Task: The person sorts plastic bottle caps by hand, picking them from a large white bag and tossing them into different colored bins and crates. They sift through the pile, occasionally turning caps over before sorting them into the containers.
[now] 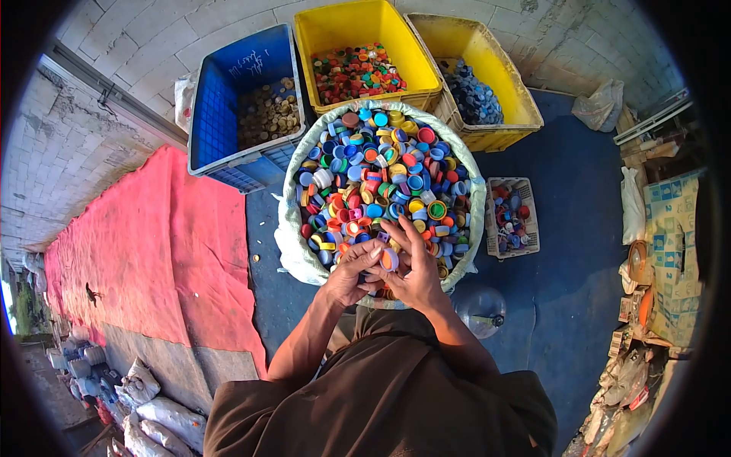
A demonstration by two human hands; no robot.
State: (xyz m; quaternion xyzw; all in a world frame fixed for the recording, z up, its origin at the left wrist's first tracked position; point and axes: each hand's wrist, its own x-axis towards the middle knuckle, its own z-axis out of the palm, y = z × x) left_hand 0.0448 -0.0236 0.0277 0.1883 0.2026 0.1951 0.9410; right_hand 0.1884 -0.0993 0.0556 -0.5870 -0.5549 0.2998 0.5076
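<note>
left hand (352,276), right hand (411,266), touching, fingers curled

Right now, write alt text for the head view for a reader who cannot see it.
A person's left hand and right hand meet over a white sack heaped with mixed-colour bottle caps, fingering an orange-and-purple cap. Beyond the sack stand a blue crate of tan caps, a yellow crate of red and green caps, and another yellow crate of dark blue ones.
</note>
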